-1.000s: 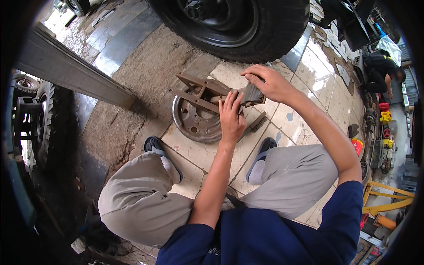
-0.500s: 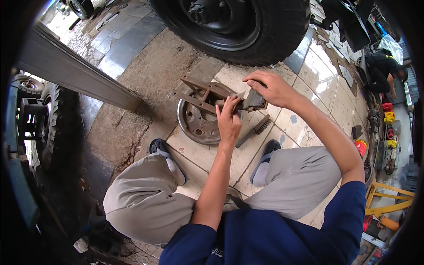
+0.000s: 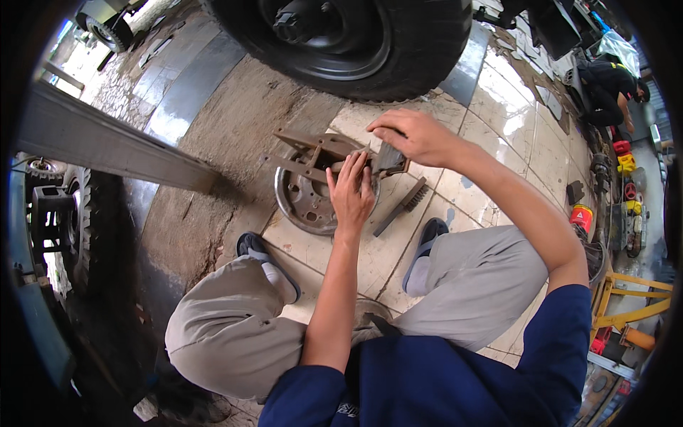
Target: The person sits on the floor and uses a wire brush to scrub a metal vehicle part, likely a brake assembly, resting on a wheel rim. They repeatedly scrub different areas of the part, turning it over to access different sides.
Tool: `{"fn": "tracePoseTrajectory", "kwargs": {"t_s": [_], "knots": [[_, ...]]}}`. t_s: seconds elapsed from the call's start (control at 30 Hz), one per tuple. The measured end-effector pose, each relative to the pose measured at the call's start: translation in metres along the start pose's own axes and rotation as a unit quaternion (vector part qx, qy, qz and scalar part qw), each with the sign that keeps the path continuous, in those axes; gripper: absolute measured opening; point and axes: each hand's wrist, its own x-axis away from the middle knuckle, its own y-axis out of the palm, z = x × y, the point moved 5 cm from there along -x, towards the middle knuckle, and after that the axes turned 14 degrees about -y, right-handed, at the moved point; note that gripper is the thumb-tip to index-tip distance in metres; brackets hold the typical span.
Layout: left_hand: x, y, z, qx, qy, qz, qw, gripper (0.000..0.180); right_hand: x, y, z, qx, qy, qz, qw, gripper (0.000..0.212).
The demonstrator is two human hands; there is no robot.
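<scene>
A rusty metal bracket [image 3: 297,165] with two long arms lies across a round, holed metal disc [image 3: 290,201] on the tiled floor. My left hand [image 3: 351,199] rests on the bracket, fingers stretched out flat over its near end. At the bracket's right end is a dark grey rectangular plate [image 3: 388,158]. My right hand [image 3: 420,139] curls over that plate's far upper edge, fingers and thumb closed on it; the fingertips are partly hidden. A wire brush [image 3: 403,206] with dark bristles lies on the tiles just right of the disc.
A large tyre [image 3: 427,57] stands just beyond the disc. On the left, a grey metal post [image 3: 114,139] slants in, with another wheel [image 3: 80,220] behind it. A red can [image 3: 581,215] and a yellow frame [image 3: 633,306] are at right. Another person [image 3: 605,85] bends down far right.
The whole view has shifted, so the disc, bracket and tyre appear further left. My left fingers lie flatter on the bracket. My right hand keeps its hold on the plate.
</scene>
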Motion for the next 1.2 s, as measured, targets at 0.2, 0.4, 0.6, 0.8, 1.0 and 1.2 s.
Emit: {"fn": "tracePoseTrajectory", "kwargs": {"t_s": [0.2, 0.4, 0.6, 0.8, 1.0, 1.2], "knots": [[0.006, 0.004, -0.002, 0.026, 0.008, 0.012, 1.0, 0.034, -0.001, -0.001, -0.003, 0.006, 0.005, -0.005, 1.0, 0.035], [0.0, -0.008, -0.014, 0.084, -0.037, 0.004, 0.996, 0.031, -0.004, -0.003, -0.006, 0.002, 0.028, -0.019, 0.999, 0.033], [0.008, -0.009, 0.002, 0.027, 0.029, 0.026, 0.999, 0.042, -0.007, -0.002, -0.006, -0.006, 0.038, -0.01, 0.999, 0.035], [-0.009, -0.052, -0.026, 0.192, -0.073, 0.128, 0.97, 0.04, -0.004, -0.003, -0.007, -0.011, 0.065, -0.019, 0.998, 0.035], [-0.036, -0.104, -0.046, 0.121, -0.132, 0.196, 0.964, 0.043, 0.001, -0.004, -0.004, -0.002, 0.031, -0.013, 0.999, 0.035], [-0.006, -0.046, -0.066, -0.111, -0.07, 0.057, 0.99, 0.046, 0.0, -0.002, -0.002, 0.015, 0.035, -0.019, 0.999, 0.032]]}}
